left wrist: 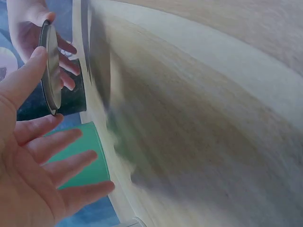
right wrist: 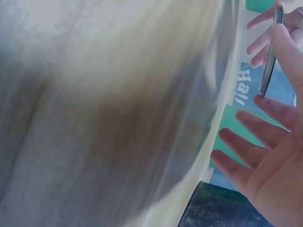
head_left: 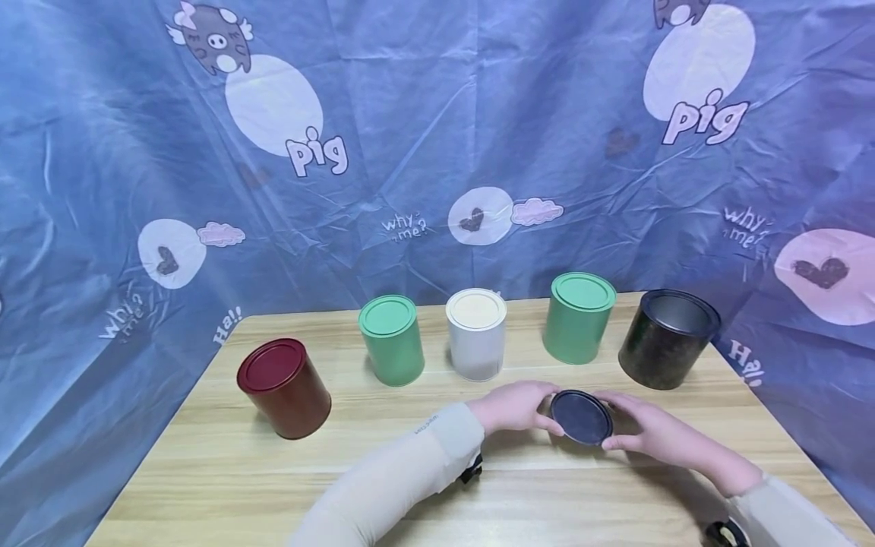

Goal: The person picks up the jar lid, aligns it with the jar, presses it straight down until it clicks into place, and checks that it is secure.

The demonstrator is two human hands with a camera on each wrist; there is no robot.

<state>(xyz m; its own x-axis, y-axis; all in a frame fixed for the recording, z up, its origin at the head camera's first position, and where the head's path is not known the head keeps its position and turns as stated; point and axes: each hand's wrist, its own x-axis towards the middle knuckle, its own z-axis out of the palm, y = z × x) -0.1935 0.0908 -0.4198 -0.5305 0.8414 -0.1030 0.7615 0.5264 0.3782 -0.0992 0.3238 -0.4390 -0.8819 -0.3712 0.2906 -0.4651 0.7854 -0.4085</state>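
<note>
Between my two hands a round black lid (head_left: 581,417) hangs above the table, its dark face up in the head view. My left hand (head_left: 517,406) pinches its left rim with thumb and index finger, the other fingers spread apart. On the opposite rim, my right hand (head_left: 645,431) pinches it likewise. The left wrist view shows the lid (left wrist: 51,68) edge-on with its paler underside, and the right wrist view shows the lid (right wrist: 272,54) as a thin strip. Behind the right hand stands a black can (head_left: 659,346) whose top looks uncovered.
Along the back of the wooden table (head_left: 225,479) stand a green can (head_left: 396,353), a white can (head_left: 477,349) and another green can (head_left: 577,330), all lidded. A lidded dark red can (head_left: 290,399) is at the left. A blue printed cloth (head_left: 410,99) hangs behind.
</note>
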